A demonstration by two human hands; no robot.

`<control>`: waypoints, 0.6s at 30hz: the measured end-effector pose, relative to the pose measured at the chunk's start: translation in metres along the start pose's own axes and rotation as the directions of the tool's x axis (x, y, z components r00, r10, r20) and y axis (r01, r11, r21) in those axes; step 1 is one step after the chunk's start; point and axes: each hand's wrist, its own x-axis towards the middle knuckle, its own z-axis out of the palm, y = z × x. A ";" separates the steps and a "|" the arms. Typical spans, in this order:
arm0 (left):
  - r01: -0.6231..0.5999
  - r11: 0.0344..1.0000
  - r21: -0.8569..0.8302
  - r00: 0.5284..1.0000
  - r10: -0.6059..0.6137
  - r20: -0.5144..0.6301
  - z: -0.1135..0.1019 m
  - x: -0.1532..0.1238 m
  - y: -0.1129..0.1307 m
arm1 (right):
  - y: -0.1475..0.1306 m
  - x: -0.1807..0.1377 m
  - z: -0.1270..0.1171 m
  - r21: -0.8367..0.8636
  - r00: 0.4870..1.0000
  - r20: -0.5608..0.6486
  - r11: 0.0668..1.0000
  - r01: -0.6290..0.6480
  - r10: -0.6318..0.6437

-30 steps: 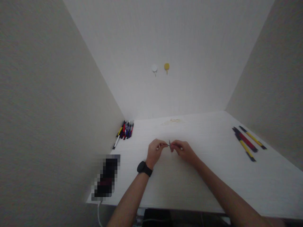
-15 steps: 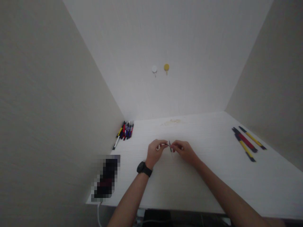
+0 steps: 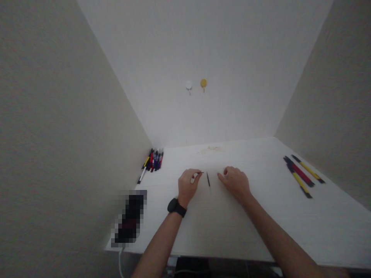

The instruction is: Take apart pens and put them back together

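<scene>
Head view: left of the dark rod (image 3: 208,179), my left hand (image 3: 187,186) pinches a thin piece (image 3: 202,172); right of it, my right hand (image 3: 236,182) curls, thumb parted; white tabletop (image 3: 214,224) beneath the rod runs to its front edge.

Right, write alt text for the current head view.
The left hand pinches a thin dark piece at a white table; a slim dark rod lies between it and the right hand. Pens cluster at left; three yellow or red pen-like items at right.
</scene>
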 end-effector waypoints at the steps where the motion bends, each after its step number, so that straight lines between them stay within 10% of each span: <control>1: 0.001 1.000 0.004 1.000 -0.001 -0.004 0.000 0.000 0.000 | 0.000 -0.001 0.000 -0.011 0.999 0.032 1.000 0.009 -0.009; 18: -0.001 1.000 -0.015 1.000 0.000 -0.009 0.001 0.000 0.000 | -0.006 0.002 0.011 0.396 0.941 0.010 0.865 0.307 -0.338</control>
